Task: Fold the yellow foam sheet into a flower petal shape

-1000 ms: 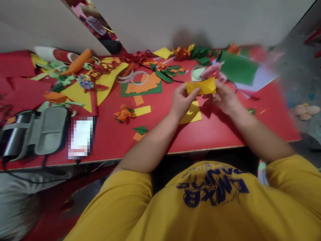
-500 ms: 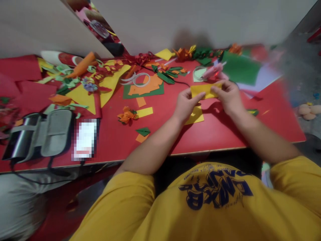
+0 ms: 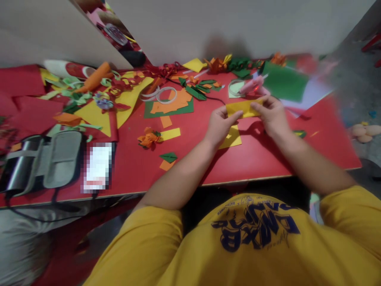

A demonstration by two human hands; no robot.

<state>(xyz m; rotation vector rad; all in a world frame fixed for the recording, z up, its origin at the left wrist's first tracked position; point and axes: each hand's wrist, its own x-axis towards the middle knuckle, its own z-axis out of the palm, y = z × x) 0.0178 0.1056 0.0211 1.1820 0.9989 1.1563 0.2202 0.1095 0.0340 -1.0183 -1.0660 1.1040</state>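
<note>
A strip of yellow paper [image 3: 244, 108] is stretched between my two hands, a little above the red table [image 3: 253, 159]. My left hand [image 3: 222, 123] pinches its left end, thumb on top. The right end is pinched by my right hand [image 3: 272, 115]. Below the strip, partly covered by my left hand and wrist, lies another piece of yellow paper [image 3: 235, 138]. Just behind my right hand rests a pink glue gun [image 3: 253, 85], with a roll of tape [image 3: 236, 88] beside it.
Scissors [image 3: 165, 95] lie on orange paper pieces at centre left. An orange paper flower [image 3: 149, 138], a phone [image 3: 99, 167] and an open grey case [image 3: 62, 159] are further left. Green sheets [image 3: 285, 83] sit at the back right. A wall stands behind the table.
Both hands keep the same pinch on the yellow paper strip. The whole view has shifted very slightly; nothing on the table has visibly moved.
</note>
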